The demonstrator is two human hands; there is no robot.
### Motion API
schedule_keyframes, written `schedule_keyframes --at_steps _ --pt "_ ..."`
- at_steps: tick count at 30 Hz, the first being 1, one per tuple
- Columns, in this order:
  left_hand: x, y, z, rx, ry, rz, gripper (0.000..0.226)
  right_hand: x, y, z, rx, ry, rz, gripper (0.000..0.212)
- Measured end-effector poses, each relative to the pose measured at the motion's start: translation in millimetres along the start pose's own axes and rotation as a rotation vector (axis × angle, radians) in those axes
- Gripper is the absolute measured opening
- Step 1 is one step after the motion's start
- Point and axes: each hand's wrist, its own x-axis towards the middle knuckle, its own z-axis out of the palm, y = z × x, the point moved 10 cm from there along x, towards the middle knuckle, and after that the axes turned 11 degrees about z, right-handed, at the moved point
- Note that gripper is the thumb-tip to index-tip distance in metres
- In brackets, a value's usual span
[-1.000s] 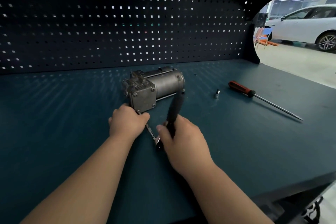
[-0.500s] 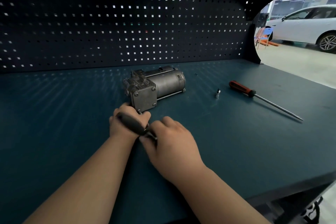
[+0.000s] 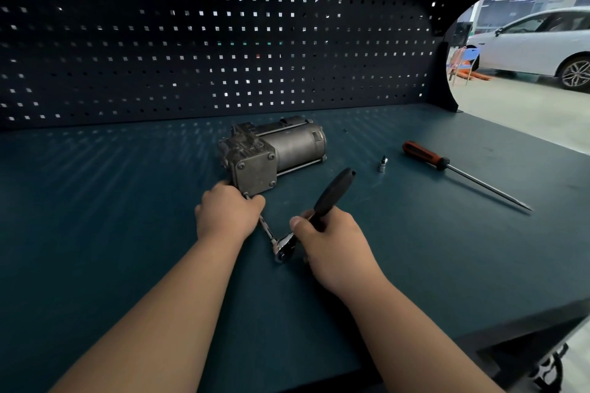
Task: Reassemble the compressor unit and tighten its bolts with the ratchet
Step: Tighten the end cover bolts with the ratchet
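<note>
My left hand [image 3: 228, 214] is curled in a fist at the near bottom corner of the compressor [image 3: 271, 153], which lies mid-bench [image 3: 127, 201] with its bolted end plate facing me. My fingers wrap the extension [image 3: 266, 228] running from that corner to the ratchet [image 3: 335, 191] head. My right hand [image 3: 332, 242] is clamped on the ratchet's black handle, thumb by the head. Further right there's 1 socket [image 3: 382, 164], then a screwdriver [image 3: 447, 166], not touching.
</note>
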Motion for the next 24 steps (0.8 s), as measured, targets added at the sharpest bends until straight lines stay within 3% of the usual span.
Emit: schedule_keyframes --at_steps 5,9,12,16,20,24 --pt "-1 2 -3 0.003 -0.005 -0.027 0.034 -16 -27 11 -0.222 0.064 -0.235 0.013" --pt "-3 4 -4 -0.028 -0.037 -0.02 0.023 -45 -62 33 -0.557 0.171 -0.597 0.025" --pt "-4 4 -3 -0.026 -0.046 -0.047 0.024 -63 -72 58 -0.726 0.144 -0.768 0.025" --pt "-4 3 -5 0.02 -0.007 -0.077 0.03 -58 -68 60 -0.725 0.116 -0.738 0.029" --pt "-2 2 3 -0.046 -0.074 -0.018 0.029 -47 -62 41 -0.594 0.157 -0.634 0.027" --pt "-5 6 -5 0.0 0.001 0.051 0.029 -32 -49 19 -0.385 0.17 -0.486 0.026"
